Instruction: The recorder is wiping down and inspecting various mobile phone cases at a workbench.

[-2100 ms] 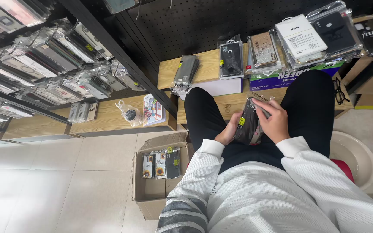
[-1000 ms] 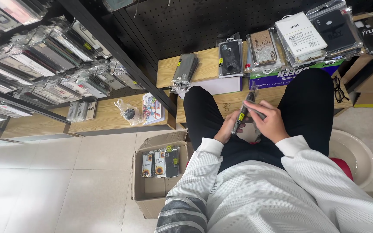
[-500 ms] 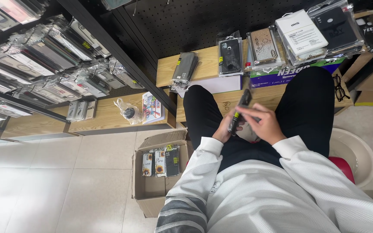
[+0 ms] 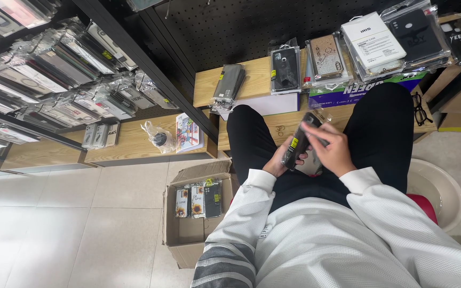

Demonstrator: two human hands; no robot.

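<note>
Head view, looking down over a seated person in a white ribbed top and black trousers. Largest in the frame is the display rack (image 4: 54, 69) filling the upper left, its rows of bagged phone cases overlapping so that each front shows. Across the upper middle and right runs a wooden shelf (image 4: 252, 80) carrying more packaged cases laid flat: a dark stack (image 4: 229, 82) at its left, a single black case in a clear bag (image 4: 285, 68) next to it, a tan patterned one (image 4: 326, 56), and a white box (image 4: 373, 38) on a heap at the upper right. A pale plastic basin (image 4: 444, 186) sits at the right edge beside the person's leg. A cardboard box (image 4: 196, 213) stands open on the tiled floor at lower centre, near the left knee, with three cases standing on edge in it, apparently kept within easy reach.

In the middle of the frame, above the lap, both hands meet on a dark phone case in a clear sleeve (image 4: 299, 141). The left hand (image 4: 278, 162) supports it from below, its grip curled round the lower end. The right hand (image 4: 334, 149) closes over the upper end, fingers (image 4: 316, 130) pinching the sleeve's top edge. The case is tilted, its yellow sticker facing up.
</note>
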